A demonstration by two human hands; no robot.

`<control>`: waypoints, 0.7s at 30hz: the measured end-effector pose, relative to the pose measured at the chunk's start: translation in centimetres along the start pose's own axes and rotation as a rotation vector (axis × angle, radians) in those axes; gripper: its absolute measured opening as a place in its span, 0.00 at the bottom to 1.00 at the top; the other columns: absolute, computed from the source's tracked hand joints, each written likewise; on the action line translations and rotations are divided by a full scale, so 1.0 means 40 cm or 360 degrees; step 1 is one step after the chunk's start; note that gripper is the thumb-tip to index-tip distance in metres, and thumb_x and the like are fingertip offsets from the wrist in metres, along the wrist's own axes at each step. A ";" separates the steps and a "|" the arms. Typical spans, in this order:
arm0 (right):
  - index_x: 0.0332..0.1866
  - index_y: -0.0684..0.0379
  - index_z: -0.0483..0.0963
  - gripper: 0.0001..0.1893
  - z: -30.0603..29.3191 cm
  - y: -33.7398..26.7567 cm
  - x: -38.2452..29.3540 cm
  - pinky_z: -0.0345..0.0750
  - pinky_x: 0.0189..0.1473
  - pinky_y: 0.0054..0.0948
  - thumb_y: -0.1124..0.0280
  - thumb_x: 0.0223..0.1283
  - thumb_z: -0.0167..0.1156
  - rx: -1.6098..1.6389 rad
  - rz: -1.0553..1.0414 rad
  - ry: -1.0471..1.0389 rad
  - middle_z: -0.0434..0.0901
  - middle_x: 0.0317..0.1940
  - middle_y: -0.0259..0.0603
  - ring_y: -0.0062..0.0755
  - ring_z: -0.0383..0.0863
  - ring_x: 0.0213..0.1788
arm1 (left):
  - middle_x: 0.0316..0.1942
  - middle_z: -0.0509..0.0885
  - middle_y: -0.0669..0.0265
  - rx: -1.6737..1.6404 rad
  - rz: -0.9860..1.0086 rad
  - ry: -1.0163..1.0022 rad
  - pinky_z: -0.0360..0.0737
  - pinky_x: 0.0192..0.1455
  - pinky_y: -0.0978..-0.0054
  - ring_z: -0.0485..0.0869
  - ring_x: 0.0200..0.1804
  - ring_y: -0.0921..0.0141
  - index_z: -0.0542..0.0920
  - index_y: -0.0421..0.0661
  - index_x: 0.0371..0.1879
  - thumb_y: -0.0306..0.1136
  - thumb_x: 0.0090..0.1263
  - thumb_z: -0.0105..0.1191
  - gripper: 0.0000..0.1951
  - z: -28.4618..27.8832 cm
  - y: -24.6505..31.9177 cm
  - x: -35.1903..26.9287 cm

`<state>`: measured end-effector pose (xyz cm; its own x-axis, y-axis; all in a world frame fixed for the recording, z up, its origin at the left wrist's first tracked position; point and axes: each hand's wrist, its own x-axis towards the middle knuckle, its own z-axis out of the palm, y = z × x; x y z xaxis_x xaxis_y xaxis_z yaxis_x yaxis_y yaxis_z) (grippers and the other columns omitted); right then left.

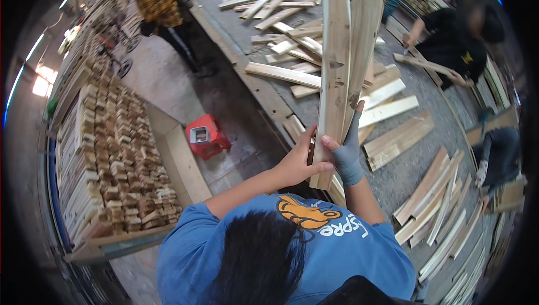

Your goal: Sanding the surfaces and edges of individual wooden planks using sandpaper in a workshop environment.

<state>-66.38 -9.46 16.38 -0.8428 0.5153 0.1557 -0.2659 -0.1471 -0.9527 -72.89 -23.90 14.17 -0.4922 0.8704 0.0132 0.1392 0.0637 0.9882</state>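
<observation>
Two wooden boards stand fanned apart at their far ends, in front of my chest. The nearer board (335,56) has a pale edge and dark knots. Behind it on the right leans the second board (365,35), also with a knot. My left hand (304,156), bare, grips the lower end of the nearer board from the left, thumb across its face. My right hand (347,149), in a grey fingerless glove or wrap, clasps both boards from the right. Its fingers are partly hidden behind the wood. A grey worktable (379,191) with loose boards lies beyond.
Scattered boards (288,75) cover the table's far part, and more boards (433,199) lie at right. A red plastic stool (208,136) stands on the floor at left, beside a large stack of wood strips (122,157). Several co-workers are around the table; one person (450,48) holds a board.
</observation>
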 end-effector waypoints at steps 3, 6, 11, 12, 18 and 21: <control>0.79 0.59 0.22 0.65 0.117 -0.007 0.064 0.68 0.68 0.35 0.68 0.49 0.71 -0.0148 -0.0079 -0.0339 0.58 0.73 0.55 0.43 0.67 0.69 | 0.71 0.60 0.52 -0.0068 -0.0090 0.0179 0.66 0.71 0.61 0.69 0.68 0.59 0.39 0.41 0.78 0.47 0.64 0.66 0.55 -0.097 -0.005 -0.090; 0.79 0.66 0.26 0.64 0.245 0.006 0.152 0.65 0.70 0.35 0.71 0.46 0.72 -0.0427 -0.0347 -0.0747 0.56 0.75 0.55 0.42 0.64 0.72 | 0.67 0.62 0.56 0.0017 0.0146 0.0614 0.71 0.64 0.63 0.74 0.58 0.64 0.45 0.52 0.79 0.47 0.69 0.60 0.46 -0.200 -0.040 -0.173; 0.78 0.71 0.40 0.59 0.629 -0.017 0.270 0.60 0.73 0.35 0.72 0.41 0.71 -0.0742 -0.1031 -0.1262 0.60 0.71 0.61 0.50 0.63 0.73 | 0.65 0.63 0.57 -0.0038 0.0127 0.1300 0.74 0.61 0.65 0.76 0.57 0.66 0.45 0.53 0.79 0.41 0.74 0.56 0.41 -0.369 -0.098 -0.359; 0.79 0.69 0.41 0.58 0.731 -0.029 0.280 0.59 0.73 0.34 0.73 0.43 0.70 -0.0788 -0.1129 -0.1364 0.59 0.72 0.59 0.48 0.62 0.74 | 0.64 0.64 0.56 -0.0082 0.0122 0.1482 0.76 0.58 0.67 0.77 0.54 0.68 0.47 0.54 0.78 0.39 0.74 0.57 0.40 -0.406 -0.112 -0.400; 0.78 0.63 0.47 0.54 1.330 -0.010 0.326 0.71 0.62 0.39 0.70 0.43 0.71 -0.0870 -0.1747 -0.1586 0.72 0.55 0.57 0.55 0.73 0.60 | 0.59 0.70 0.58 0.0213 -0.0011 0.1929 0.76 0.57 0.69 0.79 0.50 0.69 0.51 0.50 0.77 0.34 0.73 0.58 0.38 -0.516 -0.193 -0.638; 0.78 0.59 0.48 0.53 1.578 0.002 0.345 0.73 0.59 0.40 0.66 0.45 0.70 -0.0986 -0.1743 -0.1656 0.74 0.53 0.57 0.56 0.74 0.58 | 0.54 0.74 0.59 0.0096 -0.0209 0.1997 0.76 0.57 0.69 0.79 0.51 0.69 0.51 0.50 0.77 0.32 0.72 0.58 0.38 -0.517 -0.192 -0.704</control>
<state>-107.57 -55.67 34.93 -0.3913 -0.6576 0.6438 -0.9139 0.3596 -0.1882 -77.87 -58.98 9.35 -0.9756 -0.2028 0.0837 0.0502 0.1650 0.9850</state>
